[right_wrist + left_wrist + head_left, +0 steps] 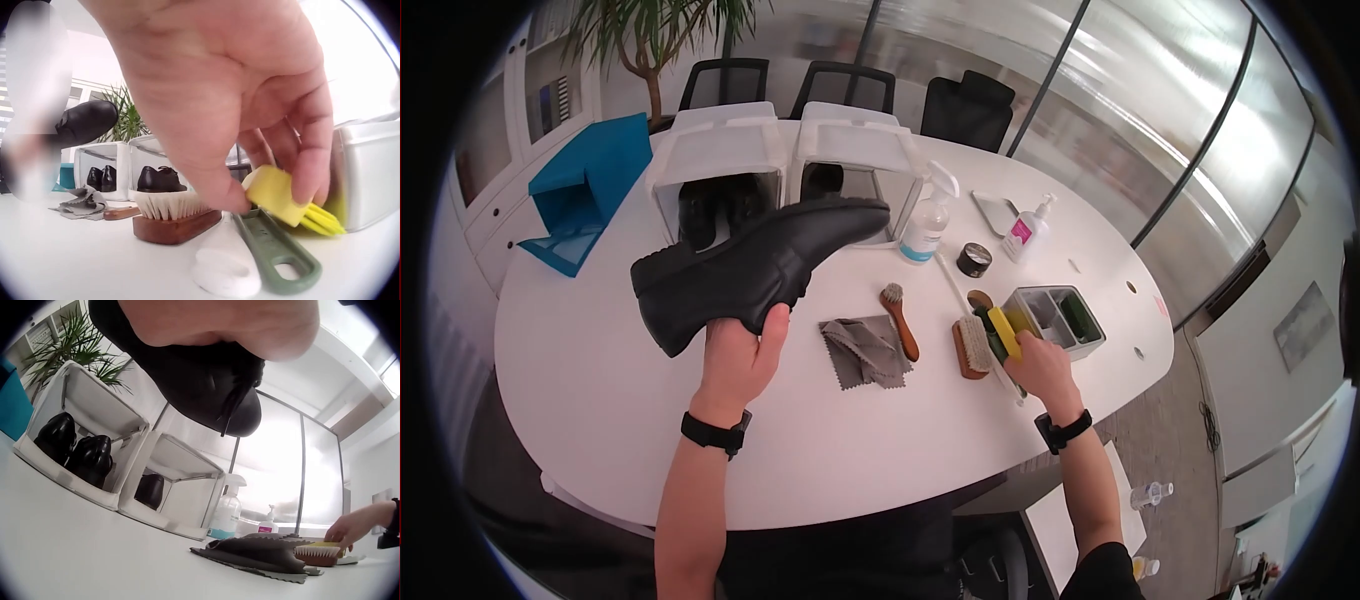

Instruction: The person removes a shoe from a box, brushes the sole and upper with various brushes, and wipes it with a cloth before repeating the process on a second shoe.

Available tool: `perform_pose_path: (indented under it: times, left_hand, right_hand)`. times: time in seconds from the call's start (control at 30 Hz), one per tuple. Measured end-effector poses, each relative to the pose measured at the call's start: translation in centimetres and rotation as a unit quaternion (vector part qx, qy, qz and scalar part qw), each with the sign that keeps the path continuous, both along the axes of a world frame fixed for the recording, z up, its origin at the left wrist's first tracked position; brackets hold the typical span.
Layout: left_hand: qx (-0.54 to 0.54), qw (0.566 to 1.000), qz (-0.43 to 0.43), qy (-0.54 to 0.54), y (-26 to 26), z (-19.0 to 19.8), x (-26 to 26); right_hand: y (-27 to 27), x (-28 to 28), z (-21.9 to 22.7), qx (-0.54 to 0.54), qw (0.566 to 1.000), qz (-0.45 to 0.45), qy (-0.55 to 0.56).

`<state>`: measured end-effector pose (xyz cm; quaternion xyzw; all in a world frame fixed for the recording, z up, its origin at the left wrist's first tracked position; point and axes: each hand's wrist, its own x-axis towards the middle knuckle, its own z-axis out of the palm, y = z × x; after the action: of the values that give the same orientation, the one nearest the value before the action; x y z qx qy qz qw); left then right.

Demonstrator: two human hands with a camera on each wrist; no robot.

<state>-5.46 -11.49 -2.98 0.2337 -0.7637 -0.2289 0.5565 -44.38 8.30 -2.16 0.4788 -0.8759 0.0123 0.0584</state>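
Observation:
My left hand (740, 355) grips a black lace-up shoe (745, 262) around its opening. The shoe is raised over the table, sole upward, toe pointing right, and a lace end dangles in the left wrist view. With thumb and fingers, my right hand (1042, 365) pinches a small yellow brush (275, 195), its yellow bristles pointing right, low over the table. Beneath it lie a green handle (281, 259) with a hole and a white handle (228, 262). Just left is a wooden block brush (972, 348), bristles up.
A grey cloth (865, 352) and a small wooden-handled brush (900, 325) lie mid-table. Behind stand two white boxes (730, 140) holding black shoes, a spray bottle (925, 225), a pump bottle (1028, 232) and a black tin (974, 260). A grey divided container (1090, 345) stands right.

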Motion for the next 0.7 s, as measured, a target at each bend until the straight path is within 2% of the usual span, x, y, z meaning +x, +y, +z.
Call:
perform_pose_path:
  times: [0.07, 0.13, 0.17, 0.23, 0.27, 0.33, 0.37, 0.4, 0.47, 0.5, 0.57, 0.7]
  left_hand:
    - [-0.011, 0.999, 0.01, -0.036, -0.1, -0.2, -0.1]
    - [-0.037, 0.999, 0.019, -0.032, 0.3, 0.2, -0.3]
    - [-0.062, 0.997, 0.031, -0.031, 0.4, 0.5, -0.4]
    - [-0.089, 0.994, 0.04, -0.055, 0.3, 0.4, -0.2]
    - [-0.118, 0.988, 0.048, -0.082, 0.4, 0.4, -0.2]
    - [-0.116, 0.988, 0.042, -0.093, 0.5, 0.5, -0.2]
    - [-0.115, 0.987, 0.035, -0.105, 0.6, 0.6, -0.1]
    - [-0.116, 0.987, 0.034, -0.105, 0.7, 0.5, -0.2]
    - [-0.127, 0.986, 0.025, -0.102, 0.5, 0.6, -0.3]
    - [-0.13, 0.986, 0.025, -0.099, 0.5, 0.8, -0.4]
    - [-0.128, 0.986, 0.026, -0.107, 0.8, 1.1, -0.3]
    - [-0.13, 0.984, 0.026, -0.117, 0.8, 1.2, 0.0]
  right_hand:
    - [-0.1, -0.1, 0.2, 0.004, 1.0, -0.025, 0.017]
    - [-0.1, 0.2, 0.8, -0.126, 0.992, -0.017, 0.024]
    - [-0.3, 0.4, 1.1, -0.127, 0.991, -0.016, 0.027]
    - [-0.1, 1.1, 1.2, -0.261, 0.964, 0.043, -0.009]
    - [-0.2, 2.5, 1.9, -0.261, 0.964, 0.042, -0.008]
    - [-0.8, 5.6, 3.6, -0.306, 0.917, -0.024, -0.254]
    - [-1.1, 5.4, 3.1, -0.293, 0.892, -0.004, -0.344]
    - [-1.2, 5.6, 2.5, -0.295, 0.892, -0.005, -0.343]
    - [-1.6, 7.1, 1.1, -0.235, 0.872, -0.01, -0.428]
    - [-1.6, 7.7, 0.8, -0.238, 0.873, -0.008, -0.426]
    - [-1.4, 8.8, 0.1, -0.194, 0.902, -0.011, -0.386]
    - [-0.6, 9.8, 0.5, -0.179, 0.895, -0.021, -0.409]
